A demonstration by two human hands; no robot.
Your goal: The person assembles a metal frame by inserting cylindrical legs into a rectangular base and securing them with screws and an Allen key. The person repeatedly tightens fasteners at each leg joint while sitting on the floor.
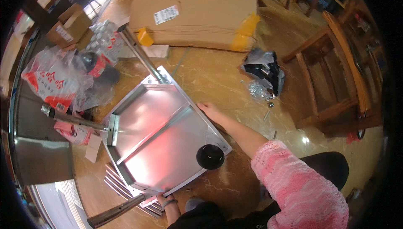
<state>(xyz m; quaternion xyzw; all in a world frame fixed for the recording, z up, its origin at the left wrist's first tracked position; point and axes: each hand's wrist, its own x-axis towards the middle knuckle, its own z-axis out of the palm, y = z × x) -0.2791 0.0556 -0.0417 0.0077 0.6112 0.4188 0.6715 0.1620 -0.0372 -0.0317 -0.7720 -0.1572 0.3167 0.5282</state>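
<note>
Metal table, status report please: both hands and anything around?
Left hand grips metal table near corner. Right hand on far edge. Spare legs beside, screws apart.

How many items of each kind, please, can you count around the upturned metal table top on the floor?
Round steel table legs already fixed on: 4
Flat brown cardboard box with yellow tape: 1
Small open brown cardboard boxes: 2
Black plastic bag of small hardware: 1
Wooden chair: 1
Total: 9

Both hands, left and right, grip the square shiny metal table top at its edge.
</note>
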